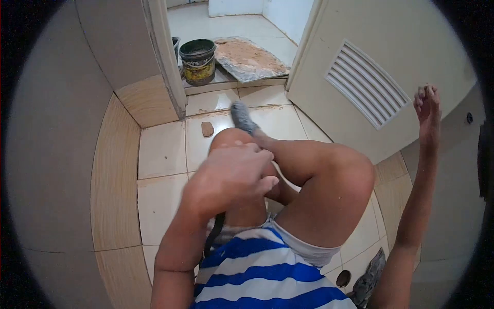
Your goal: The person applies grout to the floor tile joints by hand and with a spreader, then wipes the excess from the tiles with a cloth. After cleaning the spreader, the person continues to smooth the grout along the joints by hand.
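Parting its thumb from loosely bent fingers, the left hand [234, 167] shows over a bent knee [229, 135].
Near the cream slatted-vent door [319, 87], the right hand [427, 98] curls, its grip unclear; a flat brown fragment [207, 129] lies on tile beyond the left hand.

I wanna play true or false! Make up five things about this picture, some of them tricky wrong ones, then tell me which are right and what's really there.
1. The left hand is higher in the picture than the right hand. False: the right hand is higher.
2. The right hand shows in front of the door. True.
3. The striped shirt is red and green. False: it is blue and white.
4. A small brown chunk lies on the tiled floor. True.
5. The dark bucket lies tipped on its side. False: it stands upright.
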{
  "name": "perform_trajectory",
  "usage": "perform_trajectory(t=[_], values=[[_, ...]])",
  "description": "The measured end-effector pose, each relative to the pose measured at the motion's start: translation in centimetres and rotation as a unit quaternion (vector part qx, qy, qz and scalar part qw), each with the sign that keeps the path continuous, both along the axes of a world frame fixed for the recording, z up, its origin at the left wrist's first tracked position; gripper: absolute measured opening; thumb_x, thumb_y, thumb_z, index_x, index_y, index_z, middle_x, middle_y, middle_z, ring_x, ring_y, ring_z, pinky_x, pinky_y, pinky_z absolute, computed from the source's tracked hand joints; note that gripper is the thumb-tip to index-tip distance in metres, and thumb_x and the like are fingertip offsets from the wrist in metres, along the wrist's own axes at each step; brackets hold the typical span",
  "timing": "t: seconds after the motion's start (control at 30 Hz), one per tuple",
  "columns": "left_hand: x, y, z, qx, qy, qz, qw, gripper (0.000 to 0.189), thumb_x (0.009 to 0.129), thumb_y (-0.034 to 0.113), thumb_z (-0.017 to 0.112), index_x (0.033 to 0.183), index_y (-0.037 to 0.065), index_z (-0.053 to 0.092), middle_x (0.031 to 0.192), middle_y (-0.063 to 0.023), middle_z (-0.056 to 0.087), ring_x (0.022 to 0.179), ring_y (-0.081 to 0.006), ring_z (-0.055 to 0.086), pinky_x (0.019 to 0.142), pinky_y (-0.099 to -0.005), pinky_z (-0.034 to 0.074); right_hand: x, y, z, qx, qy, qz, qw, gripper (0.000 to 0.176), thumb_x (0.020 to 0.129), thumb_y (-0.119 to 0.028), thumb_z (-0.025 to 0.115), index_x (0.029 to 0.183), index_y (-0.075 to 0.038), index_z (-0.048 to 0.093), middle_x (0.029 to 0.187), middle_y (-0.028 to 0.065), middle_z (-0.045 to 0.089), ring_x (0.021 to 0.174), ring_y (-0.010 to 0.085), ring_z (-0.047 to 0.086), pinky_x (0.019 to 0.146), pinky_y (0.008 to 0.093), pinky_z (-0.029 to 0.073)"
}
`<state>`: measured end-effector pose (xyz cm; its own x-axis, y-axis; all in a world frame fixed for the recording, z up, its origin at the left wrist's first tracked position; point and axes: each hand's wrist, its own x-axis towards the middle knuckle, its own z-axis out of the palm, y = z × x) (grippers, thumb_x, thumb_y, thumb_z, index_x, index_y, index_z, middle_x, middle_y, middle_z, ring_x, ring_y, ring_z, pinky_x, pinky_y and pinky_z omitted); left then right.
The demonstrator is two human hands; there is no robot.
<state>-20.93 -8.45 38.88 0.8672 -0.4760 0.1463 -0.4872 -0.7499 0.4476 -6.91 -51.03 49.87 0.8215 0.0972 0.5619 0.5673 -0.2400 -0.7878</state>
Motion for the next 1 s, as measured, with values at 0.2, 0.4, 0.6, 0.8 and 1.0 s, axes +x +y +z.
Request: perform_trajectory(t=[0.2, 0.4, 0.6, 0.8, 1.0], values=[[-1.5, -2.6, -0.6, 0.0, 0.042, -0.045, 0.998, 0.034, 0.087, 0.031, 0.062, 0.107, 0.004, 0.061, 0.098, -0.0207, 0.063, 0.099, -0.0367, 0.061, 0.09, -0.0476, 0.045, 0.6, -2.8, -4.5, -0.092, 0.041, -0.021, 0.995, 0.014, 0.096, -0.025, 0.057, 0.102, -0.016, 0.048, 0.086, -0.0046, 0.041, 0.078, 0.0065, 0.04, 0.076, 0.0218, 0.036], [1.9, -4.7, -1.2, 0.075, 0.203, -0.183, 0.959, 0.035, 0.088, 0.028, 0.06, 0.108, -0.001, 0.059, 0.108, -0.0226, 0.062, 0.103, -0.0373, 0.06, 0.094, -0.0458, 0.047, 7.3, 2.9, -8.7, -0.149, 0.042, 0.039, 0.987, 0.009, 0.094, -0.013, 0.06, 0.099, -0.012, 0.052, 0.089, -0.0053, 0.045, 0.084, 0.0064, 0.043, 0.077, 0.0214, 0.035], [11.6, -8.4, -5.8, 0.067, 0.163, -0.192, 0.965, 0.025, 0.084, 0.024, 0.062, 0.09, 0.001, 0.069, 0.093, -0.0188, 0.068, 0.088, -0.0358, 0.065, 0.081, -0.0466, 0.052, 17.3, 18.6, -23.6, -0.135, 0.171, 0.153, 0.964, 0.022, 0.088, -0.02, 0.071, 0.102, -0.01, 0.059, 0.085, -0.0035, 0.055, 0.081, 0.006, 0.051, 0.074, 0.0231, 0.044], [13.3, -7.5, -19.0, 0.098, 0.319, -0.314, 0.889, 0.019, 0.073, 0.019, 0.067, 0.076, 0.002, 0.072, 0.081, -0.0205, 0.069, 0.077, -0.0351, 0.069, 0.066, -0.0463, 0.055, 24.8, 28.7, -38.2, -0.184, 0.208, 0.168, 0.946, 0.024, 0.082, -0.024, 0.074, 0.092, -0.006, 0.062, 0.078, 0.0028, 0.052, 0.072, 0.0141, 0.047, 0.067, 0.0294, 0.043], [5.8, -3.8, -19.1, -0.083, 0.485, -0.235, 0.838, 0.059, 0.083, 0.014, 0.058, 0.139, 0.006, 0.042, 0.089, -0.0251, 0.066, 0.085, -0.044, 0.064, 0.078, -0.0512, 0.051, 25.0, 30.7, -43.5, -0.126, 0.276, 0.141, 0.942, 0.029, 0.082, -0.028, 0.074, 0.092, -0.004, 0.061, 0.08, 0.0057, 0.052, 0.074, 0.0168, 0.049, 0.069, 0.0309, 0.044]])
